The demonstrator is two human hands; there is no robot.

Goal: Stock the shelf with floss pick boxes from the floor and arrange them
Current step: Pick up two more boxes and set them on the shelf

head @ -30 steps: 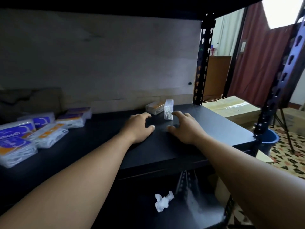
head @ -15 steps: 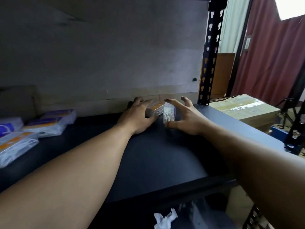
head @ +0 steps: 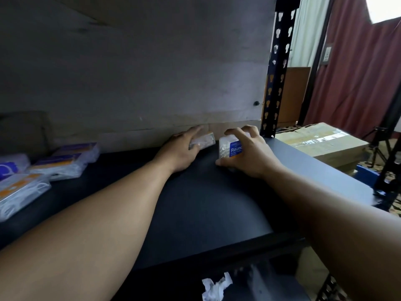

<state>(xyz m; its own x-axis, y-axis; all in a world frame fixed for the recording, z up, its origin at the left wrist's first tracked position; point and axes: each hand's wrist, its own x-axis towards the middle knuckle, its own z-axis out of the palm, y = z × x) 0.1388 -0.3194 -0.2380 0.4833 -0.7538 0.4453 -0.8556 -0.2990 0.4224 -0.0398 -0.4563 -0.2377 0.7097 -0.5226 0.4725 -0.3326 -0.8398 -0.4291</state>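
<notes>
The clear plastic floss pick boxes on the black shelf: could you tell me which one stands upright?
The small clear box with the blue label, gripped by the right hand, stands upright. The others lie flat, including the one under the left hand.

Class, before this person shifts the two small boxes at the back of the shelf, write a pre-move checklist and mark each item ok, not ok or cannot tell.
1. Right hand has a grip on the blue-label box: ok.
2. Left hand covers the clear box: ok; firm grip: cannot tell.
3. The two boxes stand apart: ok.
4. Bare shelf space in front: ok.
5. Floss packs at left out of the way: ok.
6. Boxes touch the back wall: cannot tell.
</notes>
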